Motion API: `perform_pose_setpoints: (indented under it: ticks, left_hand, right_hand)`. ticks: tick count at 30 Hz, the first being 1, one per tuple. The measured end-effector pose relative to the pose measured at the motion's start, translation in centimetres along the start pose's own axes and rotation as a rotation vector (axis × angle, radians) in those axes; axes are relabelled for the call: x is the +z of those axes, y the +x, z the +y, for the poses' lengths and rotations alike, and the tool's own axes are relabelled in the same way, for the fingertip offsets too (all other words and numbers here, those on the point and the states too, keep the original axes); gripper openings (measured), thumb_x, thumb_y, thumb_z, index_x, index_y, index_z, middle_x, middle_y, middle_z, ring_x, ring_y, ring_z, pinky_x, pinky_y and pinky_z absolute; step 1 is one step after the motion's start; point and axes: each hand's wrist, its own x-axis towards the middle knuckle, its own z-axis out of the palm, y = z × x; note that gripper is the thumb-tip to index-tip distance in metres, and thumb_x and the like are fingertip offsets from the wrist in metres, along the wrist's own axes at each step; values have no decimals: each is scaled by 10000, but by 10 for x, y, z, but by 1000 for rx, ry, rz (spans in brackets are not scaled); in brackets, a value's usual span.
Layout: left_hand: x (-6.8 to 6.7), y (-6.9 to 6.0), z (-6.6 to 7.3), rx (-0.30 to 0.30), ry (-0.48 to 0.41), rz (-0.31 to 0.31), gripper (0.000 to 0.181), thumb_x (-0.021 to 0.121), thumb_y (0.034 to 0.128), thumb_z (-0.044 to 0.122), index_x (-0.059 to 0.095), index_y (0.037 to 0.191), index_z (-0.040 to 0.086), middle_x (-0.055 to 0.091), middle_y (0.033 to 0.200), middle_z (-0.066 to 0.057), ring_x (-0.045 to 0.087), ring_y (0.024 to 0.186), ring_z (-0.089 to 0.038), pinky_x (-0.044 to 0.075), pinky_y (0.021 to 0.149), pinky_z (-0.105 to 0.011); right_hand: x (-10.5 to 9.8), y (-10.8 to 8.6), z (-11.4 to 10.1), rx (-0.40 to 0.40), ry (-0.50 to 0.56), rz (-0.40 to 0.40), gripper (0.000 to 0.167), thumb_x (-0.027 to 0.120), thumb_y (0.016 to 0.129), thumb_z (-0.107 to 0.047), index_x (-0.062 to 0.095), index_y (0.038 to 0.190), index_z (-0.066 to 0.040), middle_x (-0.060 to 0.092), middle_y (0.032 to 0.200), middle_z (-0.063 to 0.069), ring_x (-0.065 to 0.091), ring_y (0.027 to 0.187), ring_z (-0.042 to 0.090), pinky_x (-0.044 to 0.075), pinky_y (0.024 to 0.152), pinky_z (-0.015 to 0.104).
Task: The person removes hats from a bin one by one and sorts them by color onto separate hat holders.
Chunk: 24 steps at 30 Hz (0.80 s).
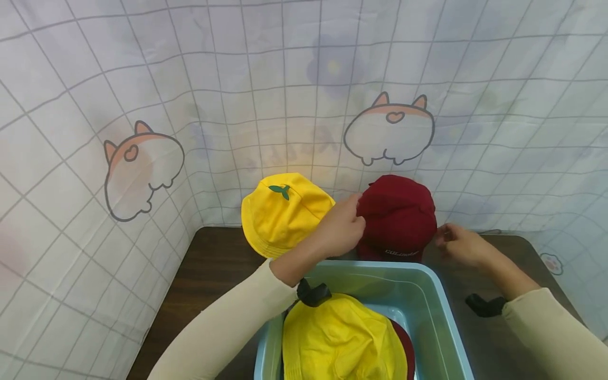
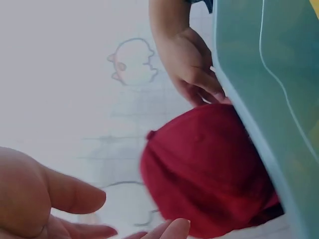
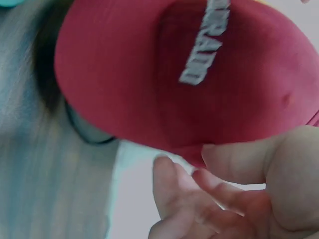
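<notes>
A dark red cap [image 1: 396, 216] with white lettering stands behind the tub, its brim toward it. My left hand [image 1: 339, 227] is at the cap's left side, and in the left wrist view its thumb and fingers [image 2: 79, 199] are spread apart with nothing between them, close to the cap [image 2: 204, 169]. At the cap's right edge is my right hand [image 1: 463, 245]. The right wrist view shows the thumb of this hand [image 3: 234, 184] over the lower edge of the cap [image 3: 224, 99] and fingertips just below, pinching that edge.
A yellow hat [image 1: 285, 211] with a green sprout stands left of the red cap, partly behind my left forearm. In front, a light blue tub [image 1: 429, 295] holds another yellow hat [image 1: 342, 338] over something dark red. Patterned white cloth hangs behind the brown table [image 1: 199, 279].
</notes>
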Motion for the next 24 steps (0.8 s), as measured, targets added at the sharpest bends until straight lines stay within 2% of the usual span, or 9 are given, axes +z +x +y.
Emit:
perform_pose_setpoints:
  ticks: [3, 8, 11, 16, 20, 24]
  left_hand:
    - [-12, -16, 1, 45, 67, 4, 536, 451, 1048, 115, 353, 1567, 25, 475, 1548, -127, 482, 1399, -258, 392, 1184, -411]
    - [-29, -46, -4, 83, 144, 19, 481, 462, 1068, 150, 413, 1532, 32, 515, 1484, -121, 527, 1323, -255, 436, 1135, -409]
    - [-38, -64, -9, 85, 179, 9, 449, 471, 1083, 179, 442, 1507, 32, 525, 1470, -113, 530, 1312, -256, 451, 1114, -413]
    - [-48, -90, -20, 72, 243, 14, 384, 463, 1089, 183, 521, 1449, 62, 556, 1441, -73, 538, 1305, -227, 472, 1082, -401]
    - [-49, -107, -34, 47, 264, 30, 367, 471, 1091, 203, 548, 1432, 91, 572, 1391, -50, 569, 1224, -183, 498, 1022, -383]
    - [-45, -121, -51, 11, 279, 26, 394, 448, 1107, 269, 539, 1458, 114, 558, 1393, -43, 571, 1209, -169, 501, 1012, -384]
  right_hand:
    - [-1, -4, -15, -18, -56, 81, 388, 501, 1032, -110, 442, 1364, 83, 612, 1200, 288, 667, 912, 262, 602, 757, 424]
    - [-1, -16, -47, -44, -138, 233, 476, 554, 1021, -153, 398, 1414, 66, 590, 1250, 306, 669, 927, 312, 609, 718, 421]
    - [1, -26, -66, -78, -168, 286, 518, 600, 1009, -181, 393, 1416, 64, 612, 1213, 291, 653, 857, 294, 587, 651, 383]
    - [8, -45, -94, -182, -237, 323, 484, 679, 972, -214, 474, 1335, 31, 695, 1003, 174, 594, 692, 194, 520, 551, 299]
    - [21, -57, -113, -267, -281, 301, 425, 720, 955, -235, 532, 1271, -23, 692, 842, 41, 558, 604, 126, 510, 531, 258]
    - [37, -67, -130, -322, -340, 259, 351, 742, 943, -264, 588, 1217, -108, 634, 747, -79, 523, 589, 58, 484, 546, 236]
